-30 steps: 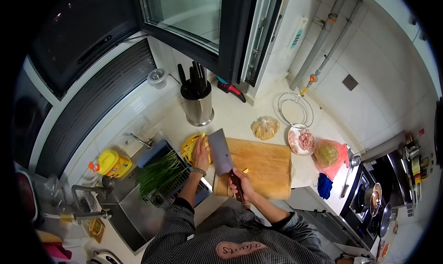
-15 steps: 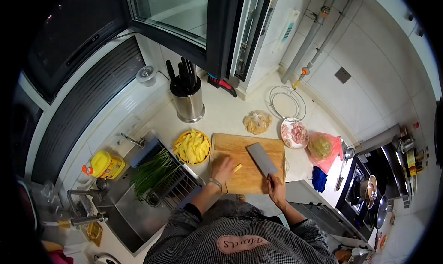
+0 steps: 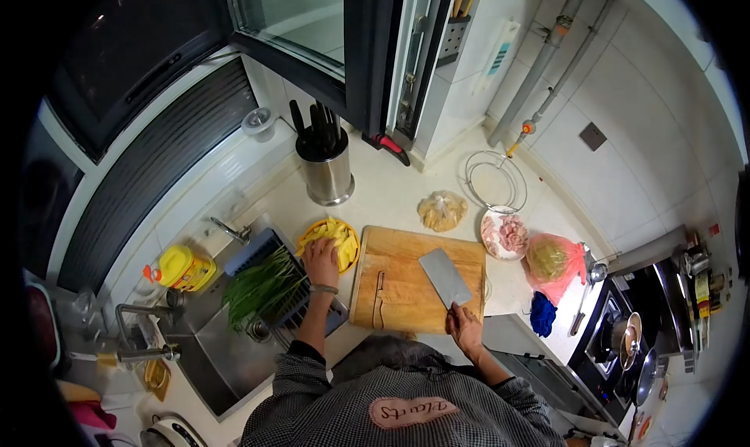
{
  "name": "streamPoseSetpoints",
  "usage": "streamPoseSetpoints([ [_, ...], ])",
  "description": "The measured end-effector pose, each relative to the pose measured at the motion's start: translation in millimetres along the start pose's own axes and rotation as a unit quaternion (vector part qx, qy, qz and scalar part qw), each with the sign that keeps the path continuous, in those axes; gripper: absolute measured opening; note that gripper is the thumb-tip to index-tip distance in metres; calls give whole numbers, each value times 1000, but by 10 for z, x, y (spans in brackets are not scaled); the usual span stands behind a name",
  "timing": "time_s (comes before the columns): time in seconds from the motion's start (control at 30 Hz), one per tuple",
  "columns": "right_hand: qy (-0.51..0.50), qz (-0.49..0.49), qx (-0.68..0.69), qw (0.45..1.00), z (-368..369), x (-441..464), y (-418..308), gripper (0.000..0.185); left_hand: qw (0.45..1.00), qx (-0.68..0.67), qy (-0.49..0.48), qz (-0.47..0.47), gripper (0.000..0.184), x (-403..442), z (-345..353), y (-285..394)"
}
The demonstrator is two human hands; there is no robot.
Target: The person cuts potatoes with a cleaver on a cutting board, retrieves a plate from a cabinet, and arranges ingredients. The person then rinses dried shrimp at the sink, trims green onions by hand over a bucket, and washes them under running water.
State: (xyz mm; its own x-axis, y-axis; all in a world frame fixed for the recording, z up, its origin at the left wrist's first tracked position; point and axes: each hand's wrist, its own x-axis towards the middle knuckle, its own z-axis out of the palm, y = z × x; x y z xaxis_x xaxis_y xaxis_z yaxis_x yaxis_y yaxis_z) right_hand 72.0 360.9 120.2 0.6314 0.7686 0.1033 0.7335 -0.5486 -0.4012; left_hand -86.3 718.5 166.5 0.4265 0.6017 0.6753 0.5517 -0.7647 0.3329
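Observation:
My left hand is over the yellow bowl at the left of the board, its fingers slightly apart and touching the pale yellow slices. The fingertips are partly lost among the slices. Around its handle, my right hand grips a cleaver, whose broad grey blade lies flat over the right part of the wooden cutting board. A thin dark string-like shape runs along the board's left part.
Left of the bowl, green stalks lie on a rack over the sink. A knife block stands behind. To the right are a plate of raw meat, a pink bag and the stove.
My left hand has moved left from the board to the bowl. The yellow piece beside it no longer shows on the board. My right hand still grips the cleaver.

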Motion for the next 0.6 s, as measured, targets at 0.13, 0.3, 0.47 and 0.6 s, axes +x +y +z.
streamPoseSetpoints([
  [0.13, 18, 0, -17, 1000, 11, 43, 17, 37, 976, -81, -201, -39, 22, -332, -45, 169],
  [0.3, 23, -43, -74, 996, -207, 254, -87, 26, 953, 39, -296, -43, 31, -1468, 305, 499],
  [0.47, -90, 48, 293, 951, -137, 720, -512, 33, 839, -166, -471, -216, 32, -942, -166, 898],
  [0.6, -232, 227, 551, 769, -355, 991, -951, 32, 846, -325, -415, -75, 30, -880, -310, 1053],
])
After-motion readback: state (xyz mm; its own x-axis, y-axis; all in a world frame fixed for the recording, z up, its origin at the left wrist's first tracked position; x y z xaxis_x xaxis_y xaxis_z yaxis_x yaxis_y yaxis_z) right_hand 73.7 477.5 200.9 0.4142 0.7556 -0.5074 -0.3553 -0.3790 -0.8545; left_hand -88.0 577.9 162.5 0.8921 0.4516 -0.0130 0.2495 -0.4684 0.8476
